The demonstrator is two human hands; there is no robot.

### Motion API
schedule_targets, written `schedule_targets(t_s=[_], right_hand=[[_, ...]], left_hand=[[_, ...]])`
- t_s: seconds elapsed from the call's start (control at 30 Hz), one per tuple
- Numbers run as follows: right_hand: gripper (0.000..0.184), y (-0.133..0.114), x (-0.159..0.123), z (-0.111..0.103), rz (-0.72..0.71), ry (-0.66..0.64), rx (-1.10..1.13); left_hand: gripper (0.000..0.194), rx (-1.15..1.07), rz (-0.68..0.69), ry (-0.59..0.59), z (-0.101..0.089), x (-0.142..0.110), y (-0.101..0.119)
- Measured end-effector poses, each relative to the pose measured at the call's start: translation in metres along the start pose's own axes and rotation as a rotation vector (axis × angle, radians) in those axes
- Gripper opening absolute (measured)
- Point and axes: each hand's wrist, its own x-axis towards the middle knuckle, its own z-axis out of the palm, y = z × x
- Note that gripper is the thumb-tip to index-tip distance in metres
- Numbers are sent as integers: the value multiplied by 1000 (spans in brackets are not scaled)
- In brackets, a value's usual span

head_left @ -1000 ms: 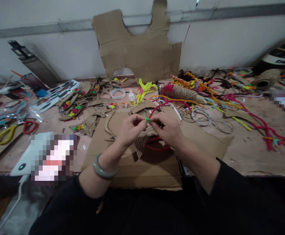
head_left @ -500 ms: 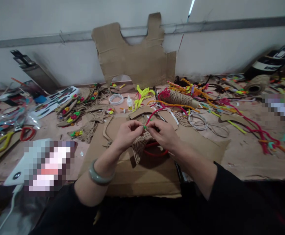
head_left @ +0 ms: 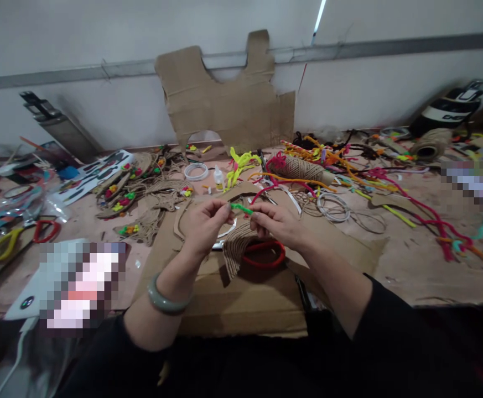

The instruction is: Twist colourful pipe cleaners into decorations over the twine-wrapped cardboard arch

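A short piece of green cord (head_left: 242, 208) is stretched between my two hands above the cardboard. My left hand (head_left: 208, 224) pinches its left end between thumb and fingertips. At the other end, my right hand (head_left: 278, 224) has its fingers closed on the cord. Just below them lies a curved piece covered in rows of brown twine (head_left: 236, 253). Beside it are scissors with a red handle (head_left: 281, 255), partly hidden behind that piece and my right hand. A flat cardboard sheet (head_left: 241, 309) lies under these things.
Twine-covered shapes with coloured knots (head_left: 141, 207) lie at left, near a small glue bottle (head_left: 218, 178). A twine spool (head_left: 297, 166) and tangled cords (head_left: 415, 199) spread right. Yellow-handled scissors (head_left: 4, 246) and a phone (head_left: 86, 287) sit at left. A cardboard cut-out (head_left: 228, 105) leans on the wall.
My hands have moved apart, and more of the green cord shows between them. The scissors' metal part now shows below my left hand. The view has shifted slightly.
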Motion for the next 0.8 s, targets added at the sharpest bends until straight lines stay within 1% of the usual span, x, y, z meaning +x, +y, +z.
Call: schedule_targets(t_s=[0.07,0.13,0.2,0.27,0.3,0.37,0.47,0.57,0.63,0.7,0.8], right_hand=[[13,1,0,-1,6,6,-49],[14,3,0,0,12,27,-58],[15,6,0,2,7,35,-57],[17,9,0,4,-27,47,-99],[17,10,0,5,-57,59,-150],[15,13,0,6,-138,95,-319],[15,16,0,6,-249,172,-610],[19,19,-1,5,-280,222,-773],[21,19,-2,5,-277,225,-805],[21,16,-2,5,-258,221,-779],[21,8,-2,5,-169,177,-614]], left_hand=[[27,-72,-1,41,1,1,0],[32,-133,-29,48,3,0,0],[35,-165,-83,20,7,-1,-2],[37,-162,-139,-19,10,-3,-4],[37,-152,-158,-36,11,-3,-5],[37,-129,-170,-45,12,-3,-7],[35,-109,-145,-22,11,-2,-9],[34,-123,-146,-11,9,-1,-10],[32,-147,-162,-15,9,-1,-10],[31,-165,-168,-30,8,0,-10],[29,-168,-160,-67,7,0,-10]])
